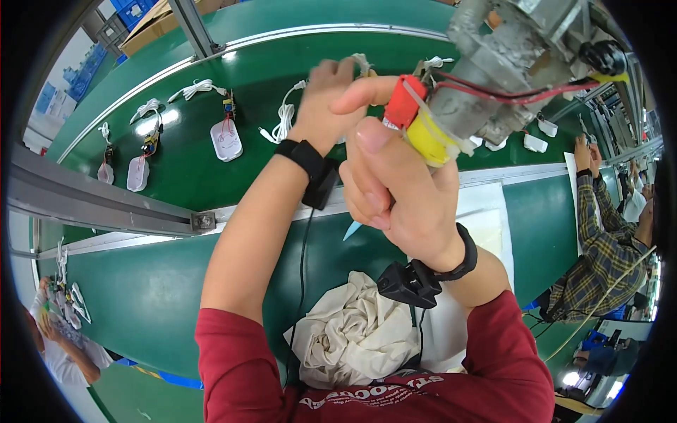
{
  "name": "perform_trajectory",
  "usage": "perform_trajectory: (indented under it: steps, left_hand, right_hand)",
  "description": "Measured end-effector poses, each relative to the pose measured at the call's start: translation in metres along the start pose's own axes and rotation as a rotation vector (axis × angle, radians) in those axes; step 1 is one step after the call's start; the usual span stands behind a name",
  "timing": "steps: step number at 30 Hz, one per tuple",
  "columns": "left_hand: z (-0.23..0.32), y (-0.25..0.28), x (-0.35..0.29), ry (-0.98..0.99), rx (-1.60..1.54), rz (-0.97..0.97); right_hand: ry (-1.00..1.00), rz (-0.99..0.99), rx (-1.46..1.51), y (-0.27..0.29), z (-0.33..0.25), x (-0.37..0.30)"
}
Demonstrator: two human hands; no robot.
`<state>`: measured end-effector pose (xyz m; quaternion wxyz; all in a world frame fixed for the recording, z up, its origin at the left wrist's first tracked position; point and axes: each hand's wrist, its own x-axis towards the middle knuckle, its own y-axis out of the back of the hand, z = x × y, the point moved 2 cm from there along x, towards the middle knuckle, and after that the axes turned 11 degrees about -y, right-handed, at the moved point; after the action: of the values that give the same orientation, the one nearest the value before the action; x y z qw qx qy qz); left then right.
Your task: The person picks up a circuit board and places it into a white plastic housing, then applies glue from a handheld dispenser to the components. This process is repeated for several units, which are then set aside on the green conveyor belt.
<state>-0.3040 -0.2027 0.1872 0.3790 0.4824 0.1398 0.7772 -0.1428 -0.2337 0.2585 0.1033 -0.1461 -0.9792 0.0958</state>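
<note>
Right grip: fingers curl beside the red block of the metal device; whether they grasp it, I cannot tell.
Light-blue tip: just below the right grip, perhaps tucked under its fingers.
Left grip: blurred above the tabletop; its state cannot be told.
White cable: left of the left grip, bundled, probably against tangling.
White casings: farther left, spaced, likely to avoid mixing.

grey tool: rough, dull metal | green desk: smooth, glossy | white casing: smooth plastic | cream cloth: matt, creased
</note>
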Motion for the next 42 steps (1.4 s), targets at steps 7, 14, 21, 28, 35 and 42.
perform_trajectory:
  steps: [7,14,21,28,35,42]
  left_hand:
    - [-0.046,0.014,0.008,0.52,0.583,-0.131]
    - [-0.079,0.015,0.006,0.535,0.377,-0.229]
    - [-0.078,0.04,-0.052,0.359,-0.573,0.158]
    - [0.007,0.087,-0.076,0.627,-1.364,0.413]
    - [0.025,0.111,-0.165,0.884,-1.352,0.155]
    - [0.048,0.09,-0.188,0.787,-0.983,0.0]
  right_hand:
    - [0.023,-0.006,-0.012,-0.012,0.009,0.003]
    - [0.059,-0.041,0.03,-0.025,0.015,0.006]
    - [0.087,-0.052,0.048,-0.032,0.012,0.011]
    - [0.111,-0.034,0.06,-0.034,0.015,0.012]
    - [0.033,0.024,0.057,-0.042,0.007,0.013]
    - [0.041,-0.02,0.156,-0.039,0.01,0.018]
